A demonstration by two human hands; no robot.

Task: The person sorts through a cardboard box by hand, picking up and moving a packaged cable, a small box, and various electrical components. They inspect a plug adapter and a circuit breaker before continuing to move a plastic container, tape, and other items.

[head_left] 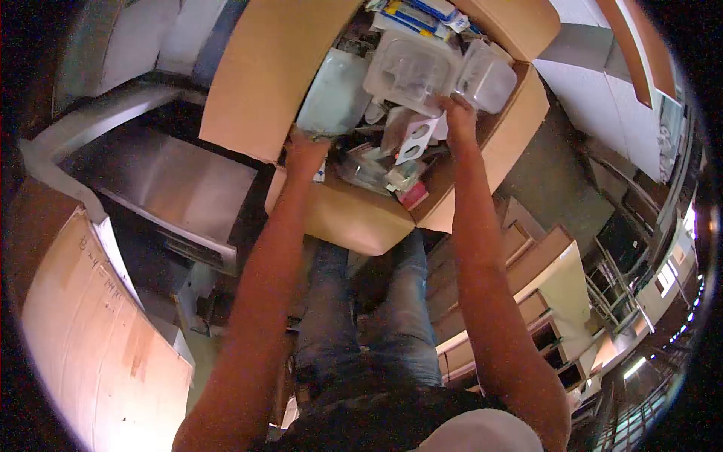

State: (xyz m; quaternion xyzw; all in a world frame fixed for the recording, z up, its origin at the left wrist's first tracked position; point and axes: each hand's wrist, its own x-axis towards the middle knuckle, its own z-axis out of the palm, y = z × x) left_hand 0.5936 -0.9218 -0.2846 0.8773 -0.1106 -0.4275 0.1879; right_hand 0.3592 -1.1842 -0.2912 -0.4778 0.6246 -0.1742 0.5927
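Pale tray (pixel 331 94) just past our left hand (pixel 305 156), big tub (pixel 410 71) beside our right hand (pixel 458 117); we can't tell either's opening or hold, so best go easy.

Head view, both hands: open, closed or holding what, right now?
Left hand: at the lower edge of the pale plastic item; grip can't be told.
Right hand: at the edge of the middle clear container; grip can't be told.
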